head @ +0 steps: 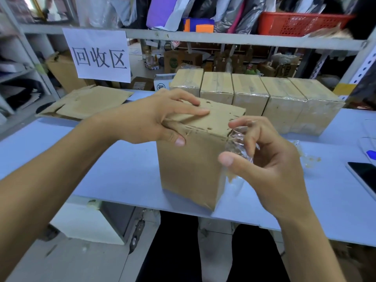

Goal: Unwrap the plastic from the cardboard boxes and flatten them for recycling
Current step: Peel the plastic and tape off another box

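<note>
Box: the cardboard box [195, 159] stands upright near the table [122, 169] front edge, steadied by the left hand [154, 121], thumb on its face.
Grip: clear plastic [239, 145] is pinched by the right hand [262, 159].
Risk: the plastic may tear, or the box topple off.

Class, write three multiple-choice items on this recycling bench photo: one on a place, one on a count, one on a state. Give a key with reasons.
1. Where does the flattened cardboard lie?
A. far left of the table
B. in the red basket
C. under the phone

2. How many wrapped boxes stand in the back row?
A. two
B. five
C. nine

3. What does the right hand hold?
A. scissors
B. nothing
C. crumpled clear plastic

Key: 1 A, it lies beside the paper sign. 2 B, five shiny tops show. 3 C, fingers curl round the film while the left hand grips the box.
</note>
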